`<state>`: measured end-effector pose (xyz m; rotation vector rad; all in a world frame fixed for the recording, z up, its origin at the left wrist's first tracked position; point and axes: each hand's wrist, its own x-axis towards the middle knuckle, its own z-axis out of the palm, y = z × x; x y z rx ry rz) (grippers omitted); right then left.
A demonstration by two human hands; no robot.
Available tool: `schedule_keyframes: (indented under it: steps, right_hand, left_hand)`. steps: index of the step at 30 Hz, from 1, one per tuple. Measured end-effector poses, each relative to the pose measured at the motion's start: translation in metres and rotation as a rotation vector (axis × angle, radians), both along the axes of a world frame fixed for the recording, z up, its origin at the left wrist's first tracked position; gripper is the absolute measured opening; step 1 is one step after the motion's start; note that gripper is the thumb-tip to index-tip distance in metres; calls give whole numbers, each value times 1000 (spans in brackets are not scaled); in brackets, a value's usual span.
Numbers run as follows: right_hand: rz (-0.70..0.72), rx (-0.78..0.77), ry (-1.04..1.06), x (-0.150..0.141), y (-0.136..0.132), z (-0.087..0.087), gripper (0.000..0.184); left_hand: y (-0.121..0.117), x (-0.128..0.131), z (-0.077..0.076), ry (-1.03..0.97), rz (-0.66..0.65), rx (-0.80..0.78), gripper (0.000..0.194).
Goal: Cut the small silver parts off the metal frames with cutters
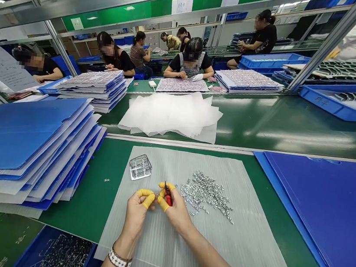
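My left hand (139,205), with yellow finger cots on its thumb and finger, is closed in a pinch. Whatever sits between those fingertips is too small to name. Red-handled cutting pliers (168,197) are held in my right hand (176,210), which also wears yellow finger cots; its fingertips meet those of the left. To the right lies a loose heap of small shiny metal parts (205,192) on a white foam sheet (224,253). Several flat metal frames (140,167) are stacked at the sheet's upper left.
A tall stack of blue sheets (24,130) stands at left, more blue sheets (322,205) at right. White foam sheets (170,113) lie beyond the table's rail. Below left, a blue bin (30,243) holds metal scrap. Co-workers sit across the green bench.
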<state>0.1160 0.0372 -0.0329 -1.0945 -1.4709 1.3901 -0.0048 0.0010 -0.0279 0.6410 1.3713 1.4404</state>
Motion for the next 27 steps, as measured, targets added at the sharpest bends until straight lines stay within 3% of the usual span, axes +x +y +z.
schedule_keyframes:
  steps: [9,17,22,24,27]
  right_hand:
    - [-29,-35,49,11,5,-3,34]
    - [-125,23,-36,38,13,4,35]
    - [-277,133,-408,68,19,12,38]
    - [-283,194,-610,82,21,12,37]
    - [-232,274,-781,99,22,8,35]
  left_hand:
    - [13,6,-4,124,-13,14,24]
    - [34,31,-6,209,-154,74,18]
    - [50,45,-10,385,-252,142,16]
    - [58,33,-7,501,-228,166,17]
    - [70,-9,1,694,-101,153,21]
